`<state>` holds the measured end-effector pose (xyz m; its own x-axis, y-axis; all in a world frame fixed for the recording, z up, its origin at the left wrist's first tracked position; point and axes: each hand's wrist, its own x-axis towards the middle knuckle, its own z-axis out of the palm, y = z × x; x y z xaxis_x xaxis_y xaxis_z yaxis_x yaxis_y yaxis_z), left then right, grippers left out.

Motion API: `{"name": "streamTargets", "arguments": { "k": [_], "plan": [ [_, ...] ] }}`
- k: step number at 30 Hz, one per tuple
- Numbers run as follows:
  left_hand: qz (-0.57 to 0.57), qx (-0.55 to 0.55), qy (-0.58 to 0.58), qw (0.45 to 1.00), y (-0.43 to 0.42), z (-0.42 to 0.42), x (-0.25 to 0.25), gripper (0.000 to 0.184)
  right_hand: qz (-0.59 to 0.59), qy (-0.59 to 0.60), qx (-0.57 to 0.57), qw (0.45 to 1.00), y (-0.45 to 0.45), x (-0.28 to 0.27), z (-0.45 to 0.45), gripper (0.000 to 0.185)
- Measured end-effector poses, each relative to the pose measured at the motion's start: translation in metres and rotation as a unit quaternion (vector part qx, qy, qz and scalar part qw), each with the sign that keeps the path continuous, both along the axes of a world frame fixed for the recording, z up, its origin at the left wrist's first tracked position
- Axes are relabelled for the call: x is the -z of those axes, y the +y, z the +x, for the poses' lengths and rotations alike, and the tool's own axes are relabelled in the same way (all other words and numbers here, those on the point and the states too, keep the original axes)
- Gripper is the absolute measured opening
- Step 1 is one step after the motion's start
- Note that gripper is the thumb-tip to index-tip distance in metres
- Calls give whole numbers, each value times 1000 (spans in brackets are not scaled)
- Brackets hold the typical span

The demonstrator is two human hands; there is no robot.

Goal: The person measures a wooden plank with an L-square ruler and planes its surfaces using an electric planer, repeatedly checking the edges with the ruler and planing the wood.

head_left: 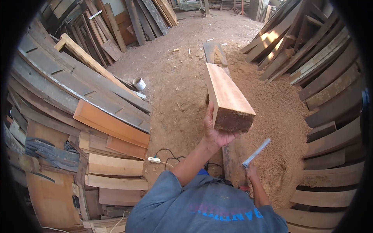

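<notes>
My left hand (217, 130) grips a thick wooden block (231, 89) from below, fingers wrapped round its near end. The block is held up and tilted, with a smooth pale top face and a dark, rough end face toward me. My right hand (252, 171) is lower and to the right, closed round one end of what looks like a metal try square (257, 152). Its straight silver blade points up and to the right, apart from the block. Part of the square's stock is hidden by the fingers.
Beneath the block runs a low wooden bench (235, 155) with a notched far end (213, 52). Sawdust (279, 116) covers the floor at right. Boards (116, 165) are stacked on both sides. A white power strip (154, 159), cables, a small bucket (138, 83) and a partly hidden red object (245, 189) are present.
</notes>
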<state>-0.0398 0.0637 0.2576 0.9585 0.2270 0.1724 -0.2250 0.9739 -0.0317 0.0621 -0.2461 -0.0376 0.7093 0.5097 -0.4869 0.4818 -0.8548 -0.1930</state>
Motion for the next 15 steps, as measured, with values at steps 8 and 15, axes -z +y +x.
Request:
{"name": "streamTargets", "arguments": {
  "k": [8,15],
  "plan": [
    [20,-11,21,1000,2,4,-7,89,224,-73,228,945,21,-58,5,26],
    [140,5,214,967,1,-34,11,88,568,-184,356,719,50,-147,54,20]
  ]
}}
